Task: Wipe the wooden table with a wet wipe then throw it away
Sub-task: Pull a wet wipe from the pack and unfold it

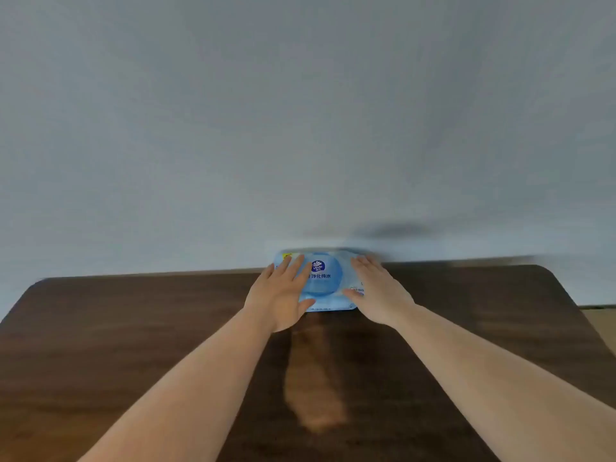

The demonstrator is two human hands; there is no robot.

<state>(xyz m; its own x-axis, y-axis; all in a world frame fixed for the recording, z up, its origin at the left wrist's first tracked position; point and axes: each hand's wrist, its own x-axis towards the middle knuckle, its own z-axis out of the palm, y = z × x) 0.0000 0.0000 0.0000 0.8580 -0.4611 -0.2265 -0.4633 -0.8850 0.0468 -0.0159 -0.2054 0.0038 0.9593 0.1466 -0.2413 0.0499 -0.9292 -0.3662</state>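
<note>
A blue pack of wet wipes (321, 281) with a round lid lies at the far edge of the dark wooden table (133, 328), against the wall. My left hand (280, 293) rests flat on the pack's left side, fingers spread over it and thumb at its front edge. On the right side of the pack my right hand (376, 291) does the same, with its thumb on the front right corner. No loose wipe is visible. The picture is slightly blurred.
A plain grey-white wall (300, 128) rises directly behind the table. The tabletop has rounded far corners, and a strip of light floor (600, 325) shows past its right edge. A lighter streak (316, 378) runs down the wood between my forearms.
</note>
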